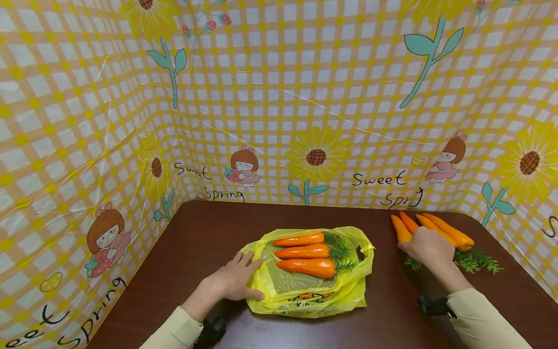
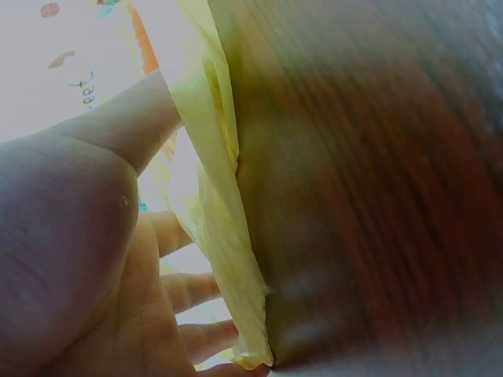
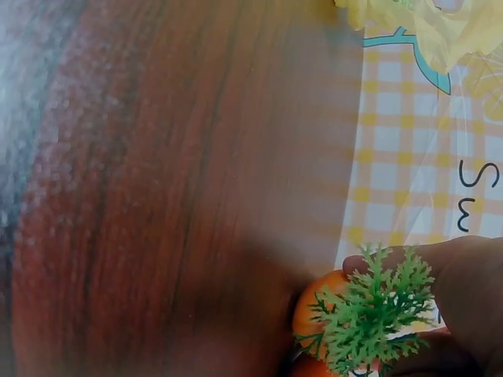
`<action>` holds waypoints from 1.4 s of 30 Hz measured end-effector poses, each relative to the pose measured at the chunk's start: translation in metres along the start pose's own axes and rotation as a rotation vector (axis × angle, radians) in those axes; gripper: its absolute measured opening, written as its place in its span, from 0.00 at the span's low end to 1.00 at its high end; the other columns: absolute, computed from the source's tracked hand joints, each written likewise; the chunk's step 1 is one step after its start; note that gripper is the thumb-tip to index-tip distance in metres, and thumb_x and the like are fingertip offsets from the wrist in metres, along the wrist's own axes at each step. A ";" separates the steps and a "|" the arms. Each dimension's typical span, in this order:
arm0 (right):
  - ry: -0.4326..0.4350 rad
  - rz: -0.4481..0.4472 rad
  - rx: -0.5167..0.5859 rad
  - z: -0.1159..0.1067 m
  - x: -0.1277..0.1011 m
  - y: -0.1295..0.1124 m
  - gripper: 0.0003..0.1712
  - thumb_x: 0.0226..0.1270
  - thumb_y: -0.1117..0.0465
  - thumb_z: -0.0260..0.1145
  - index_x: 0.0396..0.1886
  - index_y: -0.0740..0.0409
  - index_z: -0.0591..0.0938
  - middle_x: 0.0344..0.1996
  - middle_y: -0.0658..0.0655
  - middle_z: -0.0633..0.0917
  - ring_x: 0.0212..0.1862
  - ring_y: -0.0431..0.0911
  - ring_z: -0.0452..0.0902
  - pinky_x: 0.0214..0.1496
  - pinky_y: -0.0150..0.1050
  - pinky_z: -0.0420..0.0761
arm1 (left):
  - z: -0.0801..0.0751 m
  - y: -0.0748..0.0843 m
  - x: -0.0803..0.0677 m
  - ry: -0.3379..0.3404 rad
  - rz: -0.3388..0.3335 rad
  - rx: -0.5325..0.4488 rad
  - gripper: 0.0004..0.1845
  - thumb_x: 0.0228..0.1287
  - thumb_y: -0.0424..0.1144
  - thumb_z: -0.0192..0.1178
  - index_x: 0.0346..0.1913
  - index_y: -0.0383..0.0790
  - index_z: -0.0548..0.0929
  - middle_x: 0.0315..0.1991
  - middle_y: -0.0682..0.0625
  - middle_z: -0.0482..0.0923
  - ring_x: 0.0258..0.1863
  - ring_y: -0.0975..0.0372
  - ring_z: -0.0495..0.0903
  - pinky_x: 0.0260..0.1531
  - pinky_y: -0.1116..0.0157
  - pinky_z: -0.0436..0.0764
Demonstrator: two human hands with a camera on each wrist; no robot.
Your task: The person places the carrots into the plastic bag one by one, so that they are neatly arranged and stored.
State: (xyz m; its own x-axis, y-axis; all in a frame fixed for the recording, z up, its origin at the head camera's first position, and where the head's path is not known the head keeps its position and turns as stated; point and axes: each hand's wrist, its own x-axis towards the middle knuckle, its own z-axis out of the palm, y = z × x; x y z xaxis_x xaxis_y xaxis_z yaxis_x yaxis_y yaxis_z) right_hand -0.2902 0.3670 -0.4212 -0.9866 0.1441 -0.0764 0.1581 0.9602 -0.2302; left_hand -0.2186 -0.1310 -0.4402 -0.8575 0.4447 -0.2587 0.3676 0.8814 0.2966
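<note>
A yellow plastic bag (image 1: 357, 295) lies on the table with three orange carrots (image 1: 305, 268) side by side on it, their green tops to the right. My left hand (image 1: 233, 281) rests at the bag's left edge, fingers spread and straight; the left wrist view shows the yellow plastic (image 2: 224, 212) against the fingers. To the right lie several more carrots (image 1: 449, 230) with leafy tops. My right hand (image 1: 431, 249) holds the leftmost of these, a carrot (image 3: 314, 314) whose green top (image 3: 373, 314) hangs between thumb and fingers in the right wrist view. The hand hides part of it.
The dark brown wooden table (image 1: 218, 218) has a checked sunflower cloth (image 1: 270, 97) hanging as walls behind it and at both sides. The right-hand carrots lie near the back right corner, close to the cloth. More orange shows through the bag's front.
</note>
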 end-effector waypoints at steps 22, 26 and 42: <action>-0.009 -0.030 0.004 -0.001 -0.004 -0.008 0.23 0.61 0.42 0.68 0.26 0.60 0.83 0.28 0.69 0.80 0.24 0.54 0.74 0.24 0.48 0.71 | 0.000 0.000 0.000 0.011 0.001 0.012 0.48 0.62 0.64 0.65 0.79 0.47 0.61 0.80 0.40 0.49 0.79 0.40 0.49 0.68 0.38 0.65; -0.020 -0.029 0.023 0.001 -0.004 -0.007 0.23 0.63 0.43 0.65 0.20 0.56 0.79 0.22 0.62 0.77 0.23 0.53 0.73 0.24 0.46 0.70 | 0.000 0.000 -0.001 0.009 0.001 0.014 0.48 0.61 0.64 0.65 0.79 0.47 0.61 0.80 0.40 0.49 0.79 0.40 0.49 0.67 0.38 0.65; -0.041 -0.097 0.128 -0.006 -0.004 -0.002 0.26 0.61 0.45 0.62 0.09 0.51 0.71 0.08 0.47 0.66 0.14 0.43 0.61 0.20 0.35 0.61 | -0.001 0.001 -0.001 -0.004 -0.010 0.010 0.48 0.62 0.64 0.65 0.79 0.47 0.61 0.81 0.41 0.48 0.79 0.40 0.49 0.68 0.39 0.66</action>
State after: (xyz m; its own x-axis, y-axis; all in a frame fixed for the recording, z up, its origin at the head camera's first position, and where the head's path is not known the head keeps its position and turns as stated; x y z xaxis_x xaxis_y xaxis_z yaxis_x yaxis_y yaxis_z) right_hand -0.2871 0.3660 -0.4145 -0.9954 0.0400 -0.0871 0.0689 0.9304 -0.3599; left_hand -0.2178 -0.1304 -0.4383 -0.8598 0.4361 -0.2657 0.3622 0.8875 0.2848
